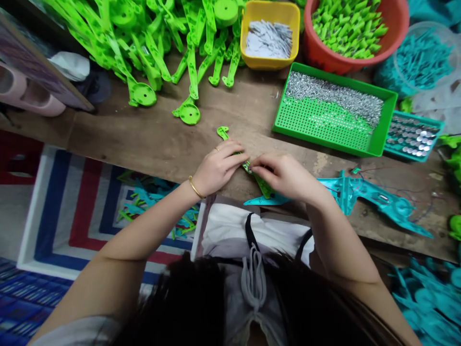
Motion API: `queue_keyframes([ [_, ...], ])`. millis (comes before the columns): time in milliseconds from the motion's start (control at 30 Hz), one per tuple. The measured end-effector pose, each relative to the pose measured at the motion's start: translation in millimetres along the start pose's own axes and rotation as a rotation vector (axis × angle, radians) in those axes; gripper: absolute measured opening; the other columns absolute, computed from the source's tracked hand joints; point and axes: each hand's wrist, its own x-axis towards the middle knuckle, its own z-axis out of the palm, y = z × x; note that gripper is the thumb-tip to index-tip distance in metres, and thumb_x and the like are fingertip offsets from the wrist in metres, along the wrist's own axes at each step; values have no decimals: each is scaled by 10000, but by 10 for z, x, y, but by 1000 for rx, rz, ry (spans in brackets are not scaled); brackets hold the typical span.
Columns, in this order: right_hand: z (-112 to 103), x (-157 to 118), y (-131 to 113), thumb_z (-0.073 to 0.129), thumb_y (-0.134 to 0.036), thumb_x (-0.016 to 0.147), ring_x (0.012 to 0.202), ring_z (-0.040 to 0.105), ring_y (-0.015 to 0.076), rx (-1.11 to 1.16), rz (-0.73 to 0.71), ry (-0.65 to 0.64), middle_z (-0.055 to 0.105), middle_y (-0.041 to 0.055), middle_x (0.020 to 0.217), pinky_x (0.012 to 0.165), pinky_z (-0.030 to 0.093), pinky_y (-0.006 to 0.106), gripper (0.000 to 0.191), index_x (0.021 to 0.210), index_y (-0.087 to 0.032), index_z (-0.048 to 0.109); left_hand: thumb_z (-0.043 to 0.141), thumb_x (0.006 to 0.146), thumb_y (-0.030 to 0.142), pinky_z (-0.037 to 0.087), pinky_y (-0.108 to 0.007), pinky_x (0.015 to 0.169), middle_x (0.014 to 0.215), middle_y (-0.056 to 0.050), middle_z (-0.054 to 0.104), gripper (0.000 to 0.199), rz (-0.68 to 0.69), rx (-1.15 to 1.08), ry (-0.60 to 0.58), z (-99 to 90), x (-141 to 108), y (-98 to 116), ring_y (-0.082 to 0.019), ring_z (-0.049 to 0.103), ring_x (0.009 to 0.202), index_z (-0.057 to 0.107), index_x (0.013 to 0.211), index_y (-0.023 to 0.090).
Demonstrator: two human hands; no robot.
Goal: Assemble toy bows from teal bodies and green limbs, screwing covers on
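Note:
A long green plastic part lies on the brown table in front of me, its hooked upper end showing beyond my left hand. The fingers of that hand are wrapped over the part's middle. My right hand has thumb and index finger pinched at small metal-looking bits on the same part; what is between the fingertips is too small to name. The part's lower end passes under my right hand. A teal plastic part lies under and beyond my right wrist, with thin wires at its right side.
Green parts are piled at the back left. Farther right stand a yellow box of pins, a red bowl of green pieces, a green tray of screws and a teal tray of metal discs. A striped bin sits lower left.

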Motion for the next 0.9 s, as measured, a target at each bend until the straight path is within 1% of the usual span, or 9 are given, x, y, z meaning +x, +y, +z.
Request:
queue_keyframes([
  [67,-7,14,19,508,-219,930,764,623,150,19,-59,7,730,49,868,724,404,253,207,930,-163,708,470,965,196,473,-445,1065,1113,-99,695,253,-2,4,7,30,-1,-3,-210,608,1154,692,1086,183],
  [167,46,29,42,512,-236,926,791,616,165,-48,-110,89,713,63,883,737,410,263,207,948,-162,704,460,965,192,482,-441,1053,1086,-106,695,257,2,24,30,42,2,3,-217,609,1141,694,1068,172],
  [300,158,39,51,473,-282,951,796,603,180,-187,-106,237,679,81,885,722,412,275,267,1014,-163,704,446,969,200,473,-447,1059,1091,-108,690,264,-23,28,31,47,12,32,-221,608,1133,697,1043,170],
  [400,212,52,28,462,-285,955,780,593,175,-209,-96,284,665,72,863,699,403,270,279,1032,-170,705,426,973,201,467,-449,1058,1064,-108,690,282,-34,16,24,56,15,47,-218,613,1099,703,1005,161],
  [567,262,41,-50,524,-252,892,665,513,139,-135,-60,278,622,32,761,639,360,255,185,897,-175,692,449,966,231,474,-450,1011,1044,-96,697,283,-62,6,12,26,-24,51,-225,617,1069,717,1047,187],
  [667,289,-7,-66,546,-211,839,618,473,121,-57,-3,254,589,8,694,609,333,244,123,802,-178,659,502,952,250,471,-439,992,1042,-84,713,246,-80,-40,-38,-64,-47,35,-224,627,1060,724,1040,193],
  [767,310,-50,-51,552,-181,802,597,454,112,-2,34,204,567,-7,661,596,314,240,93,755,-181,632,555,925,230,477,-403,988,1087,-73,721,229,-89,-167,-95,-174,-38,-5,-207,640,1067,710,1089,187],
  [833,315,-60,-43,553,-171,788,594,448,108,15,54,185,553,-11,647,599,309,241,88,735,-179,623,582,908,226,489,-377,972,1083,-58,725,203,-108,-239,-101,-221,-18,-33,-195,652,1050,722,1052,195],
  [900,308,-59,-44,555,-165,778,589,439,104,36,85,173,536,-18,630,600,307,241,84,725,-177,619,594,904,240,501,-361,945,1030,-47,734,165,-129,-269,-82,-233,-1,-50,-187,664,1003,742,963,198],
])
